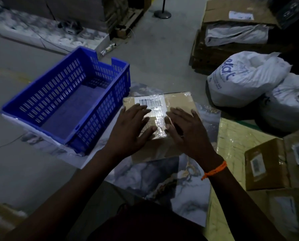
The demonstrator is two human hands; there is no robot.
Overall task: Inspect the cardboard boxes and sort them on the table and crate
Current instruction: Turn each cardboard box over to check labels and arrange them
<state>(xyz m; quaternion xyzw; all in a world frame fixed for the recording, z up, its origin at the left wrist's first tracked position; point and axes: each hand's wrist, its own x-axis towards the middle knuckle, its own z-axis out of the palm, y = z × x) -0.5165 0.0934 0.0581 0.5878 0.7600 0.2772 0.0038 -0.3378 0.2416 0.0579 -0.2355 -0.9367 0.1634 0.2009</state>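
Cardboard box (pixel 178 100) under flat, spread left hand (pixel 133 126) and right hand (pixel 188 129), edge just beside blue crate (pixel 100 119).

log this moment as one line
left hand open, flat on cardboard box | right hand open, flat on box | blue crate empty, beside box

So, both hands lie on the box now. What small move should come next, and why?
Probably grip the box by its sides and tilt it. The left hand and right hand lie flat on its top, gripping nothing, and the label faces up, so the other faces seem unchecked. The crate stands at its left.
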